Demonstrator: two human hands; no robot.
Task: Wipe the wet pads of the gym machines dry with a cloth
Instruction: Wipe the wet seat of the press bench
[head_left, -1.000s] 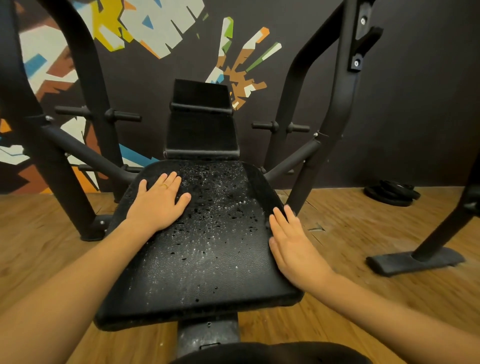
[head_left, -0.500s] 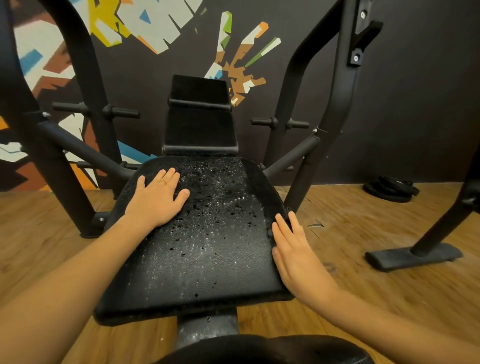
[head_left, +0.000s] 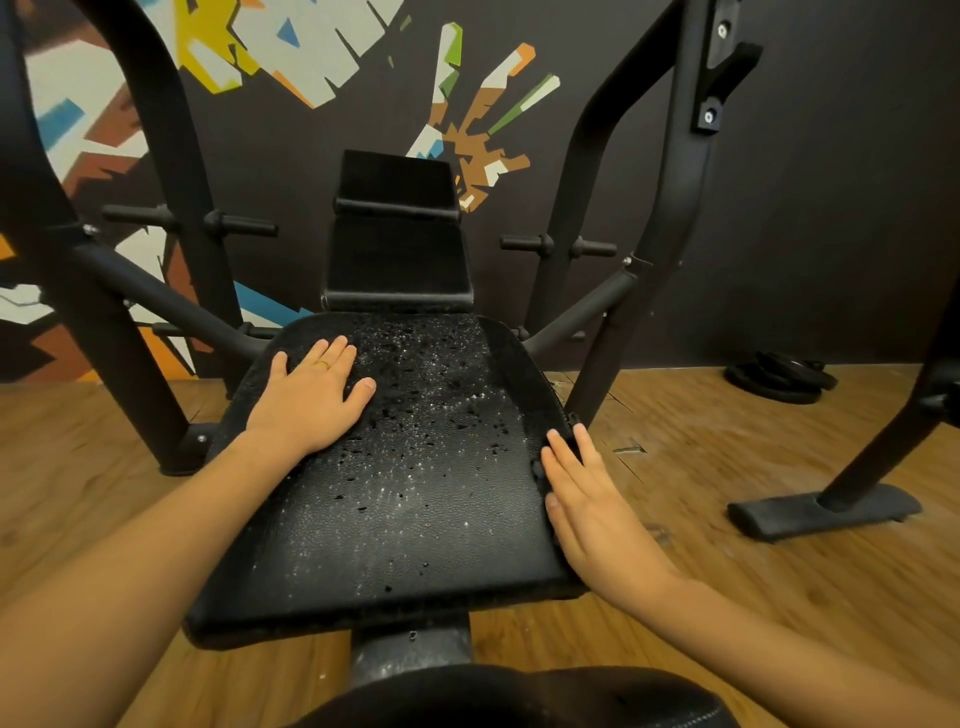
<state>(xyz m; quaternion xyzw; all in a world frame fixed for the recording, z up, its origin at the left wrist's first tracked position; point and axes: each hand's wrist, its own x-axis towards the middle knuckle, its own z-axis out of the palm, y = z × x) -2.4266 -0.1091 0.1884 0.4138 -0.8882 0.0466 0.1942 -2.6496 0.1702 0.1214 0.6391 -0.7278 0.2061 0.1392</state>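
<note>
Pad (head_left: 415, 493) touched — left hand (head_left: 311, 400), right hand (head_left: 592, 509) flat

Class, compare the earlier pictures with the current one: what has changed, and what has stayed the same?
The right hand slid slightly outward and nearer the person along the right edge of the pad. Nothing was grasped or released. The left hand stays flat on the far left of the pad, and the droplets remain unwiped.
</note>
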